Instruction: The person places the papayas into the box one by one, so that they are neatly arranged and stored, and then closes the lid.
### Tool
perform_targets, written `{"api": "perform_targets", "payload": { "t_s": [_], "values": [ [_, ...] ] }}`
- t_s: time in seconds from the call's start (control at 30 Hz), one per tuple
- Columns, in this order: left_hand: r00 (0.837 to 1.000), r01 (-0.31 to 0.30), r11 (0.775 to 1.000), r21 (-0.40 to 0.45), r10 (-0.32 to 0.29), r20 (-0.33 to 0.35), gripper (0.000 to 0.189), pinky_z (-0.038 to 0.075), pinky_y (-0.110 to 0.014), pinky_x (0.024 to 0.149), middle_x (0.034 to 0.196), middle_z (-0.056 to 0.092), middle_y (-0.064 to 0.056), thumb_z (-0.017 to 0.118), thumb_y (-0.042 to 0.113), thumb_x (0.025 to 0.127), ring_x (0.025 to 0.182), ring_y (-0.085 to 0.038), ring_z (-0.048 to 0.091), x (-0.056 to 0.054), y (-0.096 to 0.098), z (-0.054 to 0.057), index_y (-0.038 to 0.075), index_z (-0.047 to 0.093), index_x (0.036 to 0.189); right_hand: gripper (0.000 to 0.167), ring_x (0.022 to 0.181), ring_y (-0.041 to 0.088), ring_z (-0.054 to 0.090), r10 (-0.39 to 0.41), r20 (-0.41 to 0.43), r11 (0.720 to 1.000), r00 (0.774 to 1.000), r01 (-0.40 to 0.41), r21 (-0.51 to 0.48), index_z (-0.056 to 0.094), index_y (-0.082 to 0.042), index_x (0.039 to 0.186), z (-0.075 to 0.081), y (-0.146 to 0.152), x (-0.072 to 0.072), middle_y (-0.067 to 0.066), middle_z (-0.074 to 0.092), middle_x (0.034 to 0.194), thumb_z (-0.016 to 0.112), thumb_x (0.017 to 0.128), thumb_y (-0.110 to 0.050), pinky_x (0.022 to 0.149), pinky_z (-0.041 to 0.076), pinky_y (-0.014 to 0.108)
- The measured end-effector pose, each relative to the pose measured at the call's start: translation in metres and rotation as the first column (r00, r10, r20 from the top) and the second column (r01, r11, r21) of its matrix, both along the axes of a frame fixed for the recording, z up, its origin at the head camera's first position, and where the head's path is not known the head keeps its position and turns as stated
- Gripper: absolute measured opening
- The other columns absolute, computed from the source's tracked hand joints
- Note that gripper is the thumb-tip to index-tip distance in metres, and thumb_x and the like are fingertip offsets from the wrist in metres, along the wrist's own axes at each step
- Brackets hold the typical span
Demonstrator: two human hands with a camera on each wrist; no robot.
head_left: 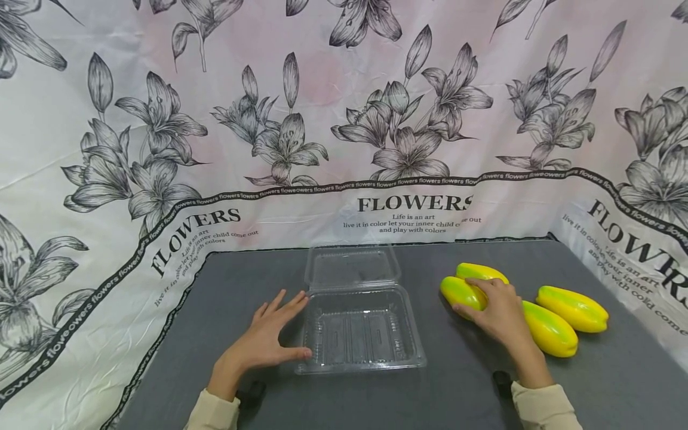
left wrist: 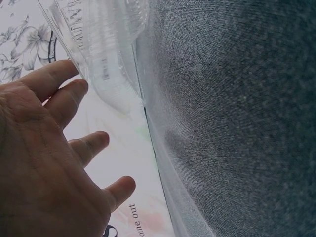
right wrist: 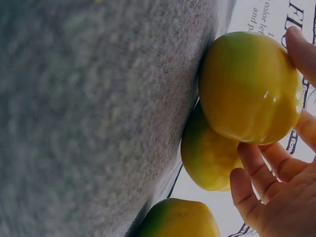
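In the head view, a clear plastic clamshell container (head_left: 359, 365) lies with its lid (head_left: 352, 269) folded back. My left hand (head_left: 269, 340) is spread at its left side, with the fingertips and thumb right at the rim. The left wrist view shows that palm (left wrist: 44, 158) with straight fingers near the clear plastic. To the right, my right hand (head_left: 500, 313) grips a smooth, oblong yellow-green fruit (head_left: 461, 292) between thumb and fingers. In the right wrist view this fruit (right wrist: 249, 89) sits between the thumb and fingertips, close against the cloth.
Another yellow-green fruit (head_left: 481, 272) lies just behind the gripped one. Two more, a near fruit (head_left: 550, 331) and a far-right fruit (head_left: 572, 309), lie right of my right hand. A grey cloth (head_left: 446, 394) covers the table. Flower-printed fabric (head_left: 317, 215) hangs around its back and sides.
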State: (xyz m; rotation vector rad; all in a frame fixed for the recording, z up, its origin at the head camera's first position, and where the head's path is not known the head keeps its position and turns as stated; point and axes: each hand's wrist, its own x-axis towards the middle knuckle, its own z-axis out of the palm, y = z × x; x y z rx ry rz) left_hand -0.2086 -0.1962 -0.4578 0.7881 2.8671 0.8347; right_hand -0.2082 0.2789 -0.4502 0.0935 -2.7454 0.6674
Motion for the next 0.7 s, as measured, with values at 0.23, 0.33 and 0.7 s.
{"api": "perform_targets", "payload": {
  "t_s": [0.23,0.33,0.7],
  "values": [
    [1.0,-0.012,1.0,0.0,0.012,0.009,0.101,0.005,-0.076,0.118,0.17,0.025,0.003,0.08,0.057,0.079,0.159,-0.041,0.009,0.0002,-0.0004,-0.0016,0.025,0.032,0.162,0.061,0.109,0.047,0.055,0.082,-0.045,0.996,0.996,-0.084,-0.04,0.066,0.0,0.13,-0.0023,0.0045,-0.0013,0.029,0.064,0.122,0.087,0.081,-0.03,0.087,0.043,0.059],
    [1.0,-0.017,1.0,0.001,0.017,0.012,0.101,0.006,-0.076,0.118,0.17,0.024,0.004,0.081,0.057,0.079,0.159,-0.041,0.008,0.0005,-0.0003,-0.0015,0.025,0.032,0.162,0.062,0.102,0.038,0.059,0.129,-0.038,0.989,0.991,-0.131,-0.061,0.066,0.0,0.13,-0.0022,0.0066,-0.0025,0.026,0.067,0.12,0.088,0.08,-0.029,0.082,0.046,0.049],
    [1.0,-0.015,1.0,0.007,0.015,0.014,0.101,0.01,-0.077,0.117,0.17,0.025,0.004,0.081,0.057,0.078,0.159,-0.041,0.009,-0.0003,-0.0005,-0.002,0.025,0.033,0.161,0.068,0.11,0.038,0.063,0.215,0.093,0.973,0.972,-0.205,-0.108,0.06,0.002,0.139,0.0024,0.0076,-0.0018,0.025,0.064,0.135,0.083,0.085,-0.033,0.095,0.049,0.059]
  ]
}}
